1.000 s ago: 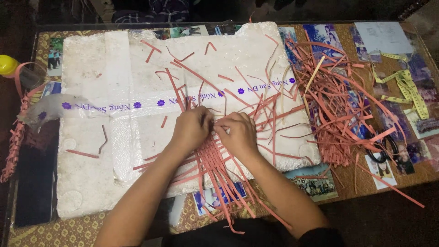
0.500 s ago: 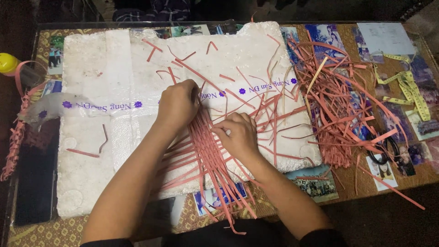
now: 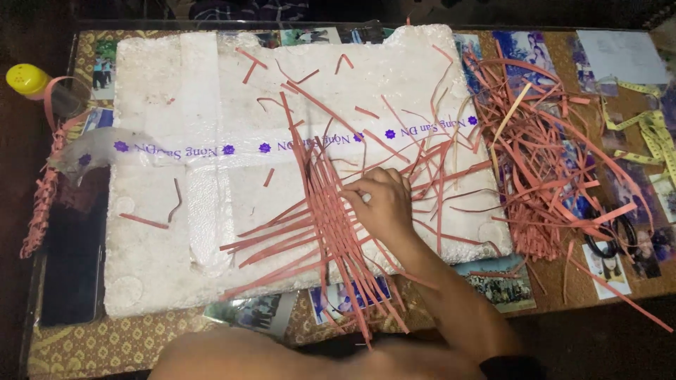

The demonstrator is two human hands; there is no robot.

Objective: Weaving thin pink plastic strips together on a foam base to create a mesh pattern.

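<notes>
Only right hand [image 3: 384,204] presses woven strips [image 3: 317,232].

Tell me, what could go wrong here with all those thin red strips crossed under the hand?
1. Only the right hand presses on the woven red strips; the left hand is out of view, so unpinned crossings could slide apart.
2. The strip ends hang past the edge of the white foam board, where the forearm might snag them.
3. The loose pile of strips lies close beside the weave, so stray pieces may tangle in.
</notes>
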